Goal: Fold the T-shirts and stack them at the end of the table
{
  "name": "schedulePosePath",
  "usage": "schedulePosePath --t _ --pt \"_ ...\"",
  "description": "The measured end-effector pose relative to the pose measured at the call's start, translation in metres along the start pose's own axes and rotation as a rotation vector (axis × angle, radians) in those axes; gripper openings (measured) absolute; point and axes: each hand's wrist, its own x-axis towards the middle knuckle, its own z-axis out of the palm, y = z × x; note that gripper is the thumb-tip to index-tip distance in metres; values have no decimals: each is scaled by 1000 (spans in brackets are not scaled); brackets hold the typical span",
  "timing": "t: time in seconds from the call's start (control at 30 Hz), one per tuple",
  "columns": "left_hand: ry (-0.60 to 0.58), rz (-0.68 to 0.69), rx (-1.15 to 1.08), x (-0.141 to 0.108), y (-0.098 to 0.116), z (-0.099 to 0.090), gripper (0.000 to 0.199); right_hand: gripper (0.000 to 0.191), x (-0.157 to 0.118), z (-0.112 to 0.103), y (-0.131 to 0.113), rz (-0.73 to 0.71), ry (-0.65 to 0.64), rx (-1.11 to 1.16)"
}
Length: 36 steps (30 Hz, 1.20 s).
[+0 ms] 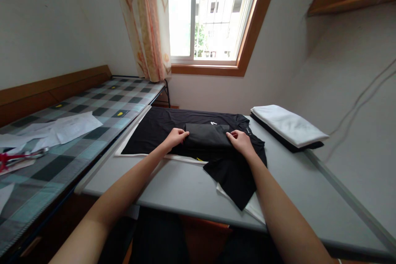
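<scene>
A black short-sleeved shirt [154, 128] lies spread on the grey table, with one sleeve [233, 181] hanging toward the front edge. White fabric [187, 159] shows along its near border. Over the middle of the shirt is a dark, smooth rectangular sheet [207, 137]; I cannot tell its material. My left hand [177, 137] pinches the sheet's left edge between thumb and fingers. At the opposite edge, my right hand [240, 142] pinches it the same way. A small white mark [213, 123] on the shirt shows just behind the sheet.
Folded white cloth [287, 123] rests on folded black cloth [291, 147] at the table's right. To the left stands a bed [71, 144] with a checked cover, holding papers [68, 130] and red-handled scissors [8, 160]. A window and curtain [151, 29] are ahead.
</scene>
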Motion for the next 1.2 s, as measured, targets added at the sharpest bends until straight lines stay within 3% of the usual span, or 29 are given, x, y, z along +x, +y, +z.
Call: schedulePosePath --t 0.23,0.43,0.57,0.7,0.87,1.03,1.2 --pt "-37 61 -24 -1 -12 7 48 29 2 3 7 32 -62 -92" --pt "47 0 -99 2 -10 6 37 27 -5 -3 -1 -7 107 -167" --pt "139 -100 -197 3 -4 3 31 23 -2 -5 -2 -8 129 25" --pt "31 -128 -170 2 -2 0 46 21 6 0 3 54 58 213" --pt "-28 -108 -214 -2 -2 0 64 27 7 4 9 43 17 258" --pt "-19 -103 -177 -3 0 -5 58 24 4 -1 9 78 40 113" --pt "-17 -114 -115 -2 -1 -9 53 23 3 -3 9 71 -30 81"
